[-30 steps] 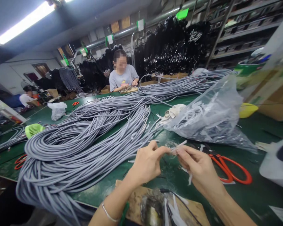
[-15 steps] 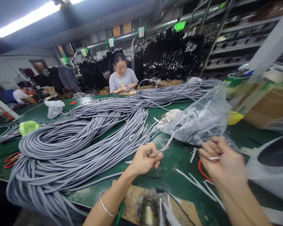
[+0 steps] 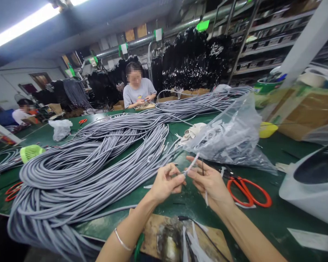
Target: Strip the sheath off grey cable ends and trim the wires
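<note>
My left hand (image 3: 168, 183) is closed in a pinch on the grey cable (image 3: 184, 173) near its end. A pale, stripped length (image 3: 192, 163) of that cable slants up from the pinch. Right beside it is my right hand (image 3: 211, 183), its thumb at the cable and its fingers partly curled behind the pale length. A narrow white strip (image 3: 207, 198) hangs out below the right hand's fingers. A thin dark stick-like piece (image 3: 202, 167) shows among those fingers; its kind is unclear. Red-handled scissors (image 3: 248, 193) lie just right of my right wrist.
A large bundle of grey cables (image 3: 79, 174) covers the left of the green table (image 3: 278, 233). A clear plastic bag (image 3: 229, 142) of white scraps stands beyond my hands. In front of me is a stained wooden board (image 3: 150, 233). A co-worker (image 3: 139, 91) sits across.
My right hand has come left from beside the bag to the cable end, its fingers loosening from a fist. The scissors now show fully. My left hand has stayed at the cable.
</note>
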Tool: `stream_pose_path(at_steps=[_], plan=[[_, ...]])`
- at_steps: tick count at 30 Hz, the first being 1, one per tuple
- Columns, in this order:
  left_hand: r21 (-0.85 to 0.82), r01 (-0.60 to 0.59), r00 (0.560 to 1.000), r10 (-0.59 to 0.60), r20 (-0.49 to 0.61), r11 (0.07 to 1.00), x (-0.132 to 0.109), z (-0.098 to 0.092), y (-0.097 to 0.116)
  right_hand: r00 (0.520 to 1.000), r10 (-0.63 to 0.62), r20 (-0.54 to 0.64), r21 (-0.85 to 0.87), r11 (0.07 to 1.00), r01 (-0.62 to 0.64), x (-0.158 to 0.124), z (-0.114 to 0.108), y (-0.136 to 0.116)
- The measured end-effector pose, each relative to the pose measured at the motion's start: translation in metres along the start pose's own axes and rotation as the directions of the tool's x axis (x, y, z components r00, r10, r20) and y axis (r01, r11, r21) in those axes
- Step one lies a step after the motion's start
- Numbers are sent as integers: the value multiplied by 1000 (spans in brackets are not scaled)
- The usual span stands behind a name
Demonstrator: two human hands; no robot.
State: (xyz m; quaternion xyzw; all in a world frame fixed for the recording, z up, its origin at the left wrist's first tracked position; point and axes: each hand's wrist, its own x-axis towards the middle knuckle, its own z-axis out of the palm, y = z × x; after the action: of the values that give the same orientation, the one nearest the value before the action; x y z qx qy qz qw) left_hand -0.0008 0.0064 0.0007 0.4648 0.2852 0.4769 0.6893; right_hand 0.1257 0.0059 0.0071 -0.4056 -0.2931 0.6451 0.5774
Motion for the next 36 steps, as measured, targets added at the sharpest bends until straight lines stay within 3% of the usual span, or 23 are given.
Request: stream_pose_path(at_steps=[7,13,16,18,20,22,24,26,29,32,36], plan=[[29,17,970,-9,-243,999,0,4,1,997,-51,-60,22,998,52,1,5,7],[44,-131,925,138,-355,990,-4,2,15,985,-98,-143,-19,995,96,14,-7,12],[60,-153,926,165,-339,986,-6,0,20,946,-220,-238,-51,975,214,14,-11,11],[71,-135,944,151,-294,988,-6,0,17,890,-365,-273,-116,931,346,9,-10,9],[96,-114,962,134,-238,989,-5,1,11,870,-459,-178,-183,884,429,2,-6,7],[146,-74,977,101,-188,987,-5,2,6,910,-415,11,-199,890,409,-4,-3,4],[191,-12,987,42,-157,981,-4,3,2,949,-280,143,-183,935,303,-7,-1,3],[215,44,990,-14,-137,976,-3,4,1,970,-205,131,-165,960,225,-7,0,3],[221,81,987,-48,-152,972,-2,6,-1,980,-197,9,-170,966,196,-5,-3,5],[226,84,979,-39,-198,971,0,8,-4,941,-331,-72,-282,912,299,-5,-5,6],[226,29,962,34,-270,974,0,8,-2,770,-617,-161,-508,721,471,-5,-10,3]])
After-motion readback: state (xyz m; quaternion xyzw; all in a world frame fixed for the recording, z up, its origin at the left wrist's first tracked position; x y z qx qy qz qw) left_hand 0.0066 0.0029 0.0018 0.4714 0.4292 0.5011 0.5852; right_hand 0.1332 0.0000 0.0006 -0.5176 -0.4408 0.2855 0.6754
